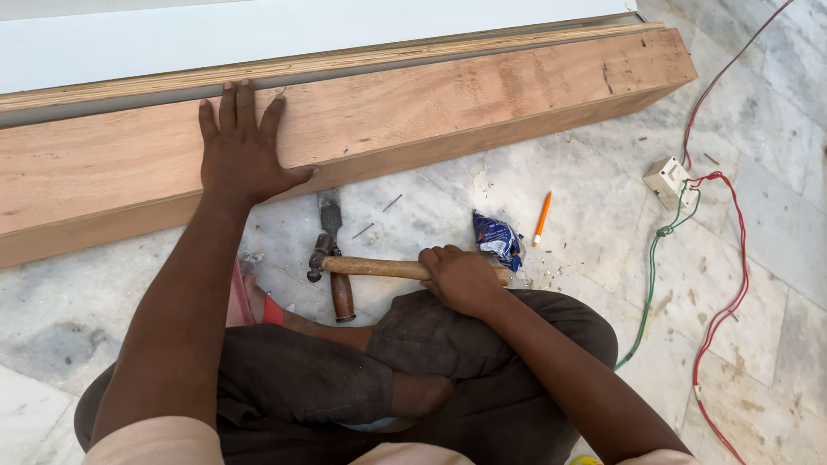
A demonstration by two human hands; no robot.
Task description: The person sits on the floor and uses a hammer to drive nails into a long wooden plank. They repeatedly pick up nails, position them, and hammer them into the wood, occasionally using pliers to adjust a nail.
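A pale marble floor [603,215], dusty and strewn with small chips, carries a long wooden box [482,103] that lies across the top of the view against a white panel [258,34]. The right hand [461,277] is closed around the wooden handle of a hammer [379,268], whose steel head points away from the hand, low over the floor just in front of the box. The left hand [241,146] lies flat and open, fingers spread, pressing on the box's upper face near its far edge. Under the hammer's head end, a chisel [336,258] with a dark wooden grip lies on the floor, its blade pointing toward the box. Two loose nails [379,215] lie between the chisel and the box. Beside the hammer's handle end sits a crumpled blue packet [498,238], and just beyond it an orange pencil [542,219]. Farther from the hammer, a white socket [668,181] rests on the floor with red and green wires [732,284] trailing from it.
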